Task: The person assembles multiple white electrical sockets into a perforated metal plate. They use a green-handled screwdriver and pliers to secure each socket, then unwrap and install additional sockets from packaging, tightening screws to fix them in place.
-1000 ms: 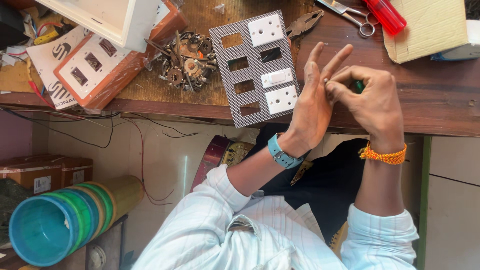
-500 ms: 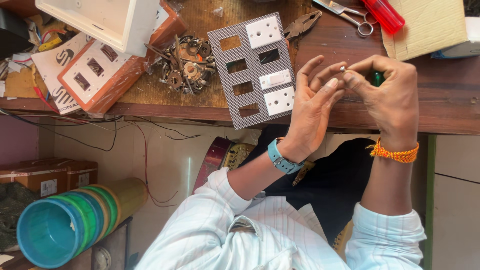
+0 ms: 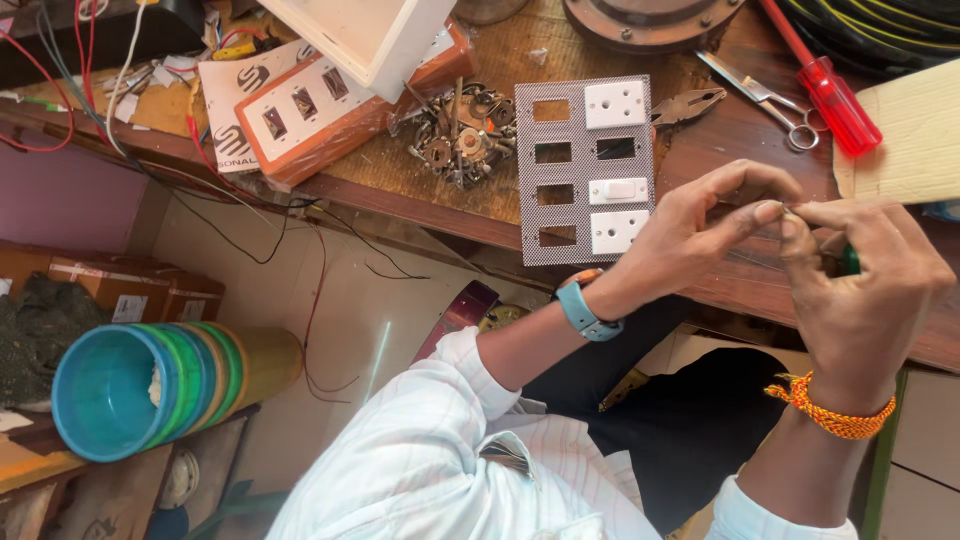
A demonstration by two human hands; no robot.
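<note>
Left hand (image 3: 700,235) and right hand (image 3: 865,290) pinching a tiny part (image 3: 783,211) together (too small to identify), grey switch plate (image 3: 585,170) beside

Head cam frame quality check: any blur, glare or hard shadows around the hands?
Head view: soft, even daylight, no hard shadows on the wooden bench. Left hand and right hand are fairly sharp, but the tiny part pinched between their fingertips is too small to resolve. Mild glare streak on the floor. Grey switch plate reads crisp. Frame edges show slight wide-angle stretch.
</note>
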